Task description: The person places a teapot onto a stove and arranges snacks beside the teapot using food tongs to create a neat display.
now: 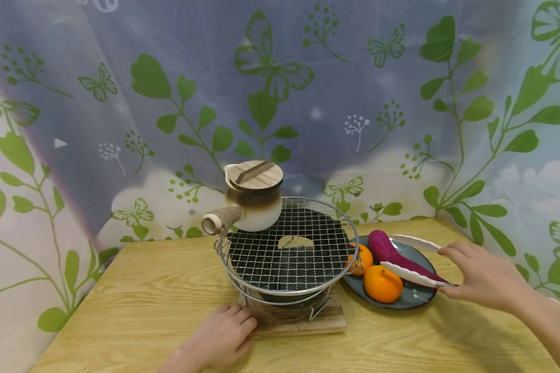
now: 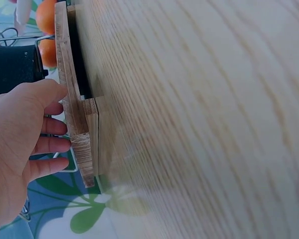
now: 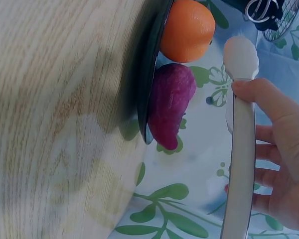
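My left hand (image 1: 228,332) rests at the left end of a wooden board (image 1: 303,327), its fingertips touching the board. On the board stands a dark round grill stove with a wire grate (image 1: 303,259). My right hand (image 1: 483,274) holds a pair of tongs (image 3: 243,149) with pale scalloped tips, thumb on one arm and fingers on the other. The tong tips are spread and hang over the plate. In the head view they overlap a purple sweet potato (image 1: 386,250), but the right wrist view shows them apart from it. An orange (image 1: 382,284) lies beside the sweet potato.
A side-handled pot (image 1: 261,210) with a wooden lid (image 1: 255,174) sits at the grate's back left. A dark oval plate (image 1: 408,303) right of the stove bears the sweet potato and two oranges. A patterned cloth (image 1: 280,119) hangs behind the wooden table (image 1: 163,280).
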{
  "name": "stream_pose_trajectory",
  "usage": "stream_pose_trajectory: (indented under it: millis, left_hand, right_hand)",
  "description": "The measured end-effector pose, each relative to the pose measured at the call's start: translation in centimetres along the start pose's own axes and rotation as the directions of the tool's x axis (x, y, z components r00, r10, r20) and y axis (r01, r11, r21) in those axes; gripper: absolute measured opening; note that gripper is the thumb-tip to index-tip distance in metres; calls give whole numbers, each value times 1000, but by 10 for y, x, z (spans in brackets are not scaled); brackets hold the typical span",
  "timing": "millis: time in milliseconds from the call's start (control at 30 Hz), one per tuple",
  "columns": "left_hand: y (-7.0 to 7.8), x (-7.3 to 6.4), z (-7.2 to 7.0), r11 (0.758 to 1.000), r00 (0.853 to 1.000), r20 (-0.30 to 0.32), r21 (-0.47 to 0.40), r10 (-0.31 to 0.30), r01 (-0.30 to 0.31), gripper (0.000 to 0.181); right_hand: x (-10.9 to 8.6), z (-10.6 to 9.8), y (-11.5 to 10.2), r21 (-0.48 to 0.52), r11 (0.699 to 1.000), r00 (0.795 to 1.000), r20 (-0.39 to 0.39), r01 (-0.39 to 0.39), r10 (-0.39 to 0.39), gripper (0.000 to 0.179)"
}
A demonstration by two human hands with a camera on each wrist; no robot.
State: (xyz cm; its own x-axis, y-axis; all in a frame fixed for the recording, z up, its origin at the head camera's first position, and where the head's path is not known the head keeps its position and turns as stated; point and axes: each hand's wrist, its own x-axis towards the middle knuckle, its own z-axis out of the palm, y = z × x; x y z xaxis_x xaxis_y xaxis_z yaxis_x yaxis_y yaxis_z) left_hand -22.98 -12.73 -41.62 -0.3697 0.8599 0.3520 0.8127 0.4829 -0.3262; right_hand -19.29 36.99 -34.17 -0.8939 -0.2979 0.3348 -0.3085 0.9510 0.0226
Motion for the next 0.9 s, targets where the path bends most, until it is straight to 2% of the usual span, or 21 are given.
stream_pose_trajectory:
  millis: [400,533,700,900]
  left_hand:
    - [2,-2,1,999,999,44,-41,-2,4,15]
    - [2,-2,3,999,1000,25,-42,-3,4,16]
    - [1,-2,3,1000,1000,-16,-2,-5,5,19]
    - [0,-1,2,1000,1000,-10,19,-7,7,20]
  right_hand:
    - [-7,3,-13,-35,998,999,14,45,-45,70]
    - [-8,6,-15,-41,997,997,38,61,-59,70]
    - [-10,11,-21,-25,999,996,73,48,-46,70]
    - [-11,16,-27,-40,998,998,59,38,-35,67]
